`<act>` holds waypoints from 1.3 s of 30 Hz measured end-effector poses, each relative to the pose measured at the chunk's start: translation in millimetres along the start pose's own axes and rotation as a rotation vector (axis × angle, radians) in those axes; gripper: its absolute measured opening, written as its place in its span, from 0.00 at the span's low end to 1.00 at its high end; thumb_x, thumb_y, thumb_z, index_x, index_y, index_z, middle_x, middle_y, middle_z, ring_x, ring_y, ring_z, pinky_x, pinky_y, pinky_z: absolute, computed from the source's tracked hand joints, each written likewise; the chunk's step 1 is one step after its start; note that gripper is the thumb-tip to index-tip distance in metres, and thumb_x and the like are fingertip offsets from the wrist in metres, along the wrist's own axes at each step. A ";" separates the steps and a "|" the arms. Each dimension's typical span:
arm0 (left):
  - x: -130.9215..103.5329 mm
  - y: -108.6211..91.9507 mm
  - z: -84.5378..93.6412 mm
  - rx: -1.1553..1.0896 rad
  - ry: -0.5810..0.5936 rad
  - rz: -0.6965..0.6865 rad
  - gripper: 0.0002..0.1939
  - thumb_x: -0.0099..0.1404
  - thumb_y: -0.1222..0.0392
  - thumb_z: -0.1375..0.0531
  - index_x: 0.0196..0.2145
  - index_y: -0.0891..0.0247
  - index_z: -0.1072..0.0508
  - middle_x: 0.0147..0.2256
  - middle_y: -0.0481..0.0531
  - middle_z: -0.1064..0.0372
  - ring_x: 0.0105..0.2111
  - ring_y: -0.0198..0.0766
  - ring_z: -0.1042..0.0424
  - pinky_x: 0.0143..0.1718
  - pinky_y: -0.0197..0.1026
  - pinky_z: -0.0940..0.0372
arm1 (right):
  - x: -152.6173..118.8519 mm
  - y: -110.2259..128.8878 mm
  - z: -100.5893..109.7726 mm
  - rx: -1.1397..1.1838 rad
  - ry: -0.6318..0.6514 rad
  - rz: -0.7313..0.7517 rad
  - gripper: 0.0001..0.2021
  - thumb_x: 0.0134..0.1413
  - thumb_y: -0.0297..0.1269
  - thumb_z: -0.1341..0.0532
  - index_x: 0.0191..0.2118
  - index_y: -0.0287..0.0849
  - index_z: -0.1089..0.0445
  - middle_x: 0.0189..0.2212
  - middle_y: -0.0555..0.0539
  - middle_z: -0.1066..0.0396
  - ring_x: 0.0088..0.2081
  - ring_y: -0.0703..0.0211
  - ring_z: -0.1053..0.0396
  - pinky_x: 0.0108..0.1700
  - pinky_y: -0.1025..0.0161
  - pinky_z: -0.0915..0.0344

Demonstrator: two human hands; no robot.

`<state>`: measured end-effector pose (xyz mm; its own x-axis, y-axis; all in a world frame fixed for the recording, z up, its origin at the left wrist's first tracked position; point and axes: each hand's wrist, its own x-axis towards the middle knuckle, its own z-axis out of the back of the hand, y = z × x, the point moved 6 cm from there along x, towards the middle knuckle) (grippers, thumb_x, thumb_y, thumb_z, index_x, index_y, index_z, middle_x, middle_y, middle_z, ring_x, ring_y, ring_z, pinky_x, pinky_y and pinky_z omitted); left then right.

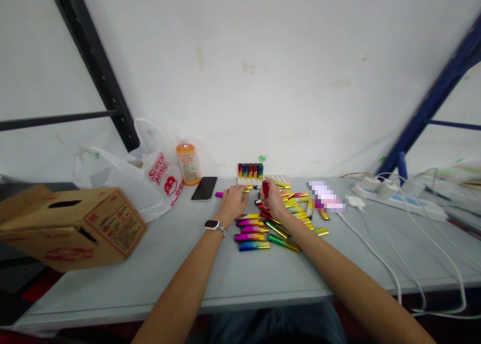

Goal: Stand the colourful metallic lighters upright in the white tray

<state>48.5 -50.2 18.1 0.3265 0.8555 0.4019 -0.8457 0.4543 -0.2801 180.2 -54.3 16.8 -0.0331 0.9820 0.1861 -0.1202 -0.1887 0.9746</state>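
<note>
The right hand point(275, 201) is closed around a red lighter point(265, 188), held roughly upright near the centre of the frame. The left hand point(233, 202), just left of it, has its fingers bent low over the table point(180, 264); whether it grips anything I cannot tell. A purple lighter point(219, 194) shows beside its outer edge.

The likeliest trouble is a knock: the upright lighters point(250, 171) behind the hands stand close together and are narrow for their height, so a brushing knuckle could topple several. The loose pile point(300, 208) under the right forearm overlaps at odd angles, and a dragging wrist could set pieces rolling or sliding. Their glossy skins may also slip in the fingers. Toward the right of the frame, a slack white cable point(376, 256) crosses the table and could snag the right arm.

The lighters are slim, mirror-bright and metallic-looking, fading from magenta, blue or green into gold. Behind them lies a pale tray point(278, 179) dotted with round marks. At the left, the brown cardboard box point(112, 228) is matt and sharp-cornered, the white plastic bag point(154, 183) thin and crumpled, and the orange bottle point(189, 163) smooth and rounded.
</note>
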 end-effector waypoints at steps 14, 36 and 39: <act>-1.4 -1.4 -1.8 0.066 0.082 -0.024 0.18 0.65 0.70 0.48 0.50 0.62 0.28 0.53 0.59 0.30 0.54 0.47 0.33 0.56 0.50 0.40 | -7.5 3.6 -1.4 0.276 -0.053 -0.045 0.26 0.57 0.66 0.52 0.29 0.46 0.38 0.13 0.59 0.55 0.13 0.68 0.59 0.15 0.68 0.58; -3.5 1.6 -0.5 0.101 0.165 -0.061 0.18 0.62 0.71 0.45 0.47 0.61 0.25 0.51 0.56 0.29 0.53 0.48 0.33 0.54 0.50 0.37 | 115.8 31.3 -23.9 -0.609 0.008 0.510 0.06 0.51 0.31 0.39 0.37 0.41 0.29 0.26 0.51 0.28 0.28 0.61 0.33 0.35 0.64 0.37; -3.6 2.0 -0.3 0.076 0.170 -0.064 0.20 0.62 0.73 0.46 0.48 0.61 0.25 0.49 0.57 0.28 0.52 0.48 0.32 0.54 0.48 0.36 | 127.6 25.7 -29.7 -0.671 0.012 0.512 0.04 0.50 0.29 0.38 0.34 0.41 0.29 0.26 0.50 0.27 0.28 0.61 0.33 0.36 0.64 0.36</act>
<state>45.8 -52.3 15.9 0.4420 0.8578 0.2621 -0.8480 0.4949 -0.1895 143.4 65.9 61.9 -0.2543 0.7743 0.5795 -0.6514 -0.5800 0.4891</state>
